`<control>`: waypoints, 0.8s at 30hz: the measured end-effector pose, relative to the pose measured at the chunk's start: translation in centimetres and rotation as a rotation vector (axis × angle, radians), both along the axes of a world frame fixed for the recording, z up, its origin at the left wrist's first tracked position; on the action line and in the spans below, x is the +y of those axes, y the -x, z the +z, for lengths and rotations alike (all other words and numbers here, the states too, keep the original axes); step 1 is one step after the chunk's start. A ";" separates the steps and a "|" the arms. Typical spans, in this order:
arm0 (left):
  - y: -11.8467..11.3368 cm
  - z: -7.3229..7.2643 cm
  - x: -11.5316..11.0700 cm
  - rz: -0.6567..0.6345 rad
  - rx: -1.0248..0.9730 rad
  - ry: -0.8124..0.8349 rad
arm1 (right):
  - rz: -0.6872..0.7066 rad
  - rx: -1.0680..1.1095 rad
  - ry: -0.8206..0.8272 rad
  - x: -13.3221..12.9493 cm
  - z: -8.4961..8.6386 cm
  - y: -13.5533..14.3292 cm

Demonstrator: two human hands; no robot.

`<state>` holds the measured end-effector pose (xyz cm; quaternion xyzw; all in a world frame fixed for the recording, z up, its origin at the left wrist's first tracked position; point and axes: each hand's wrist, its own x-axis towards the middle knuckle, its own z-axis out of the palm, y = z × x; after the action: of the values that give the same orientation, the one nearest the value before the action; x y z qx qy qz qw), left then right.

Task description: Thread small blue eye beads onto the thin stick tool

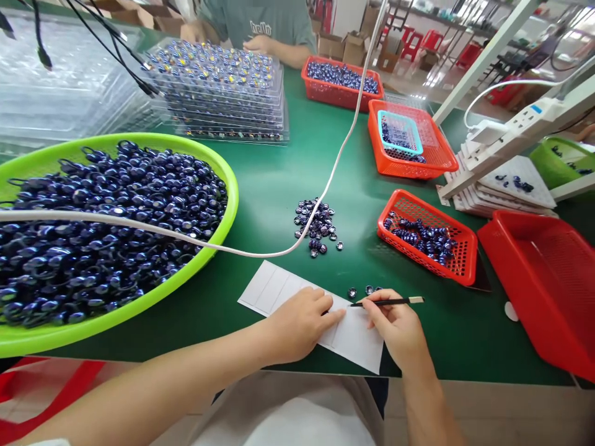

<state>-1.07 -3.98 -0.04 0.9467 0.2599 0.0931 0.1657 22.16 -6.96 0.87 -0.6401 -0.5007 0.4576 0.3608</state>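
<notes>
The large lime-green oval plastic basket runs off the left edge. The red rectangular plastic bin is cut by the right edge. The head of the person in the grey-green shirt lies beyond the top edge. Whatever the left palm covers on the white paper strip is hidden.

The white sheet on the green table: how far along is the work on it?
Seemingly partway. Done: lines already cross the left part of the white sheet. In hand: the right hand holds a slim black pen, tip by the sheet's upper edge; the left hand rests on the sheet. Possibly left: the right end, which shows no clear lines.
</notes>
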 end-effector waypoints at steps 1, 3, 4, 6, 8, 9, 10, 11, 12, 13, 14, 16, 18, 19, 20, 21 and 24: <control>0.0 0.0 0.0 0.001 -0.005 -0.005 | 0.018 -0.007 -0.008 0.1 0.1 0.0; 0.0 -0.1 0.0 0.003 -0.012 -0.012 | 0.043 -0.036 -0.036 0.0 0.2 -0.1; -0.1 -0.1 0.0 0.004 -0.014 -0.014 | 0.044 -0.048 -0.050 0.0 0.1 -0.1; -0.1 -0.2 0.0 0.004 -0.017 -0.018 | 0.027 -0.045 -0.061 -0.2 0.0 -0.1; -0.1 -0.3 0.0 0.005 -0.013 -0.018 | -0.005 -0.011 -0.059 -0.4 -0.3 -0.1; -0.1 -0.3 0.0 0.006 -0.011 -0.014 | -0.020 0.003 -0.058 -0.4 -0.4 -0.1; -0.1 -0.3 0.0 0.004 -0.008 -0.007 | -0.032 0.011 -0.058 -0.4 -0.5 -0.1; -0.1 -0.3 0.0 0.003 -0.005 -0.001 | -0.044 0.013 -0.059 -0.4 -0.5 -0.1; -0.1 -0.3 0.0 0.001 -0.003 0.006 | -0.051 0.012 -0.060 -0.4 -0.6 -0.2; -0.1 -0.2 0.0 -0.002 -0.001 0.012 | -0.053 0.010 -0.060 -0.4 -0.7 -0.2; -0.1 -0.2 0.0 -0.005 0.002 0.017 | -0.052 0.009 -0.058 -0.3 -0.7 -0.2; -0.1 -0.1 0.1 -0.004 0.007 0.021 | -0.036 0.017 -0.052 -0.2 -0.7 -0.2; -0.1 -0.1 0.1 -0.003 0.009 0.023 | -0.020 0.021 -0.042 -0.1 -0.7 -0.1; -0.1 -0.1 0.1 -0.003 0.009 0.023 | -0.017 0.020 -0.038 -0.1 -0.6 -0.1; -0.1 -0.1 0.1 -0.004 0.009 0.024 | -0.015 0.018 -0.034 -0.1 -0.6 -0.1; 0.0 -0.1 0.1 -0.004 0.010 0.025 | -0.015 0.016 -0.033 0.0 -0.6 -0.1; 0.0 -0.1 0.1 -0.004 0.005 0.031 | -0.015 0.022 -0.034 0.0 -0.6 -0.1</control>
<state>-1.03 -3.91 -0.12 0.9448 0.2601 0.0862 0.1798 22.22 -6.97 0.26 -0.6325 -0.4996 0.4535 0.3804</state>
